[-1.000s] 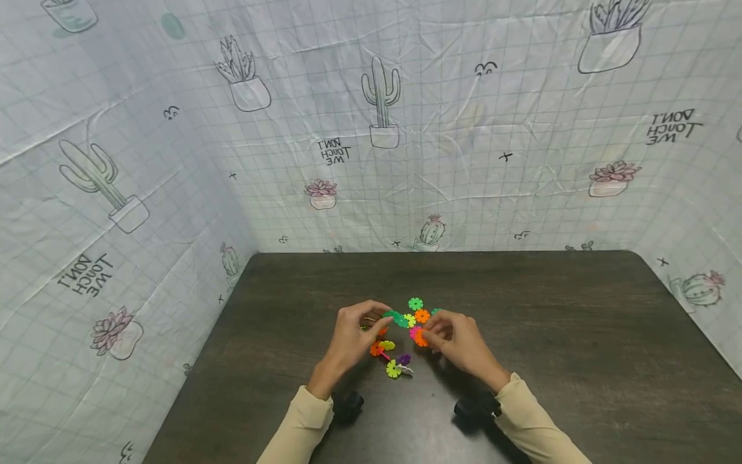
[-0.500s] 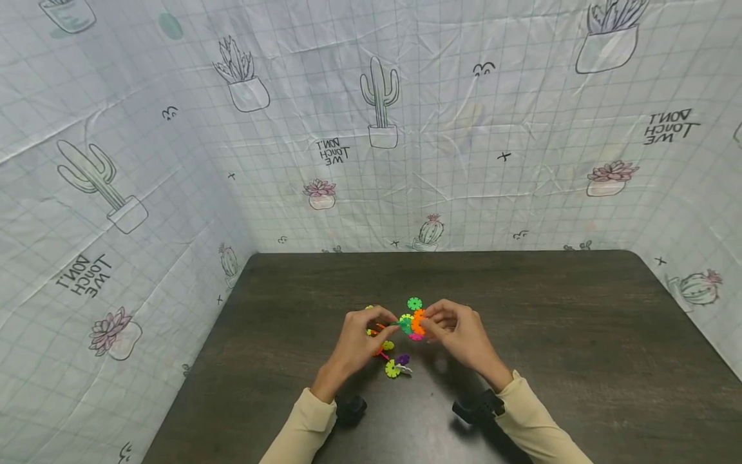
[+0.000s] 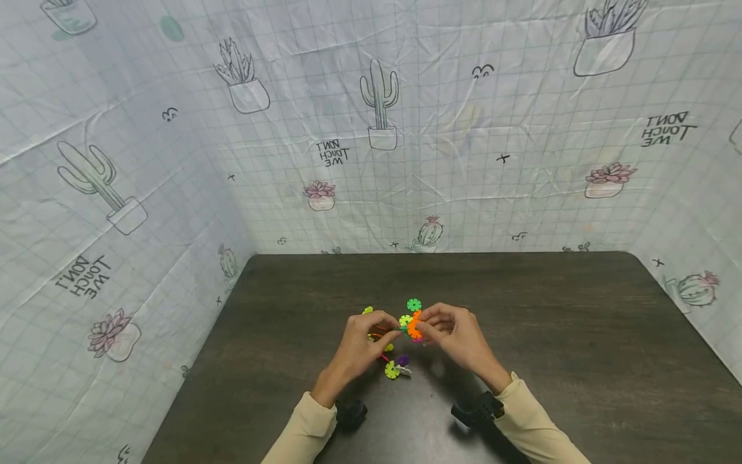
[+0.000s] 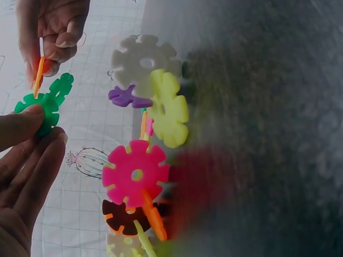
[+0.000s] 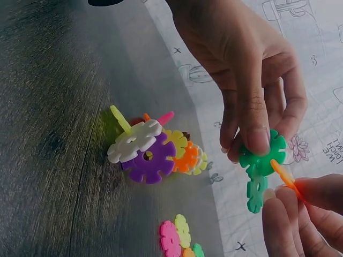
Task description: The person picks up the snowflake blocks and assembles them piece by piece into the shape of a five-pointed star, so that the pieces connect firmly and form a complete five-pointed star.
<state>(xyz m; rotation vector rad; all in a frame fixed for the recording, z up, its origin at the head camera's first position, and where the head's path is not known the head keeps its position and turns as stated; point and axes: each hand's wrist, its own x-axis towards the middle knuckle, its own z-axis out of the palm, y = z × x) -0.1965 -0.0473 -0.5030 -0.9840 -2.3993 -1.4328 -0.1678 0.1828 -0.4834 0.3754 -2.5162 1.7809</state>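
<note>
1. Left wrist view: your left hand (image 4: 21,184) pinches a green disc (image 4: 48,110) between thumb and fingers, with its slotted rim turned toward your other hand.
2. Your right hand (image 3: 455,332) faces it closely, thumb and fingertips pinching an orange disc (image 5: 286,175). You hold that disc edge-on, so its rim meets the green one in the gap between your hands.
3. Jutting from the first green disc, near your right fingertips, is a second green disc (image 5: 256,195) that looks already joined to it.
4. You appear to be at the slotting step, fitting orange into green. I can't tell how deep the notch sits. What it calls for next, I judge, is keeping your left pinch firm, squaring the two notches, and pressing with your right until the discs lock; a skewed push could make them slip.
5. Under your left hand and out toward your body runs a cluster of linked discs, including a pink disc (image 4: 136,172), a purple disc (image 5: 150,159), a white disc (image 5: 134,142) and a yellow disc (image 3: 391,370).
6. Just beyond your fingertips lies a light green disc (image 3: 414,305), with a few other bright pieces nearer your right hand.
7. Around and beneath both hands spreads the dark table (image 3: 522,322); farther out hangs a cactus-print cloth (image 3: 446,129).
</note>
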